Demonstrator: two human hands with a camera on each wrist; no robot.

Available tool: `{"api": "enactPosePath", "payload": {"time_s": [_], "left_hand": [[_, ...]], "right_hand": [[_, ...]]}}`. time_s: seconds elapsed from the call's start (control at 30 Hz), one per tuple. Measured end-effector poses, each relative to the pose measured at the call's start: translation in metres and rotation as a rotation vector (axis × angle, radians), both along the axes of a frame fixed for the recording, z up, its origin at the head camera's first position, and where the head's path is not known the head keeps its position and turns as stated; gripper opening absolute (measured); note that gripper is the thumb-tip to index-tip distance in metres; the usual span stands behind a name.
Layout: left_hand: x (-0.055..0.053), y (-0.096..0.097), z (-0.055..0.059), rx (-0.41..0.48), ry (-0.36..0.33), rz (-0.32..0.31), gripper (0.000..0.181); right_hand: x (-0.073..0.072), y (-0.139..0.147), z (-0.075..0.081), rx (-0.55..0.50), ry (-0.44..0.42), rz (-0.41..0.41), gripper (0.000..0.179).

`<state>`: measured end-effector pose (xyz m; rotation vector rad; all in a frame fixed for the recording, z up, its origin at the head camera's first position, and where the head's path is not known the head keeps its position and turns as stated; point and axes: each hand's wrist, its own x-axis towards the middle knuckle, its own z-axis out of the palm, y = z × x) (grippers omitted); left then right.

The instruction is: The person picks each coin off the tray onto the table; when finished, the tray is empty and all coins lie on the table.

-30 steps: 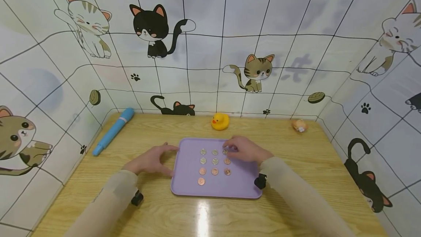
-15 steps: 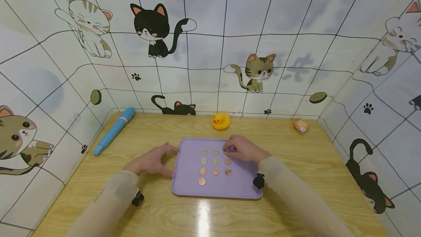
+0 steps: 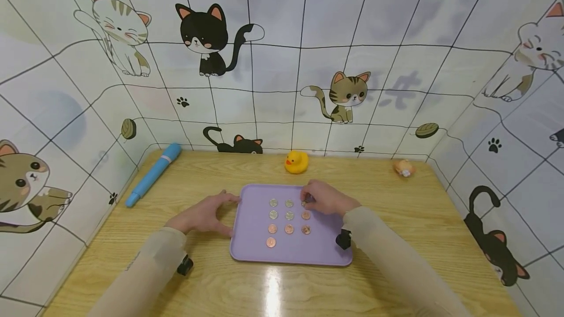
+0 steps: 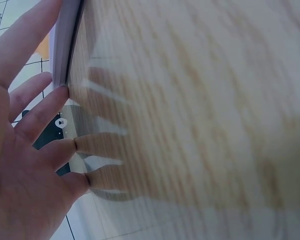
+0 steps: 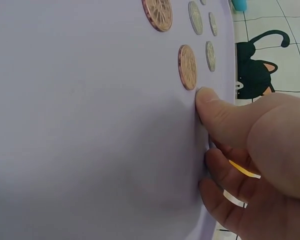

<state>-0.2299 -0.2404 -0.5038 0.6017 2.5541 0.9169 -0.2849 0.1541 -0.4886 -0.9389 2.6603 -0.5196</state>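
Observation:
A lilac tray (image 3: 251, 253) lies on the table with rows of silver and copper coins. My left hand (image 3: 202, 215) rests at its left rim, thumb and fingers spread; in the left wrist view the fingers reach the tray's edge (image 4: 65, 45). At the upper right of the rows, my right hand (image 3: 328, 197) pinches a silver coin (image 3: 304, 203), mostly covered by the fingers. Just in front of it lies a copper coin (image 3: 306, 215). In the right wrist view the thumb (image 5: 212, 107) sits low against the tray beside a copper coin (image 5: 187, 67), and hides the pinched coin.
Behind the tray stands a yellow rubber duck (image 3: 296, 162). A blue tube-shaped thing (image 3: 154, 174) lies at the table's left, and a small orange-and-white object (image 3: 404, 168) at the back right. Cat-patterned walls (image 3: 273, 72) enclose the table's back and sides.
My right hand and forearm have shifted slightly, and the coin at its fingers has edged a touch to the right. The left hand keeps its place at the tray rim.

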Motion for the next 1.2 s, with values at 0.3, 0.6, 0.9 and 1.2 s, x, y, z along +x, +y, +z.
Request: {"api": "enactPosePath", "payload": {"time_s": [0.3,0.6,0.9,1.2], "left_hand": [[0.0001,0.0003,0.0024,0.007,0.002,-0.008,0.097],[0.0013,0.0013,0.0027,0.001,-0.008,0.006,0.096],[0.0018,0.0008,0.0044,0.011,-0.01,0.001,0.095],[0.002,0.0017,0.0045,0.0,-0.021,0.017,0.097]], "right_hand": [[-0.0029,-0.005,0.0001,0.098,-0.013,-0.014,0.013],[-0.0016,-0.0037,0.0047,0.104,-0.027,0.032,0.012],[-0.002,-0.0022,0.006,0.098,-0.045,0.04,0.011],[-0.0014,-0.002,0.008,0.101,-0.046,0.035,0.011]]}}
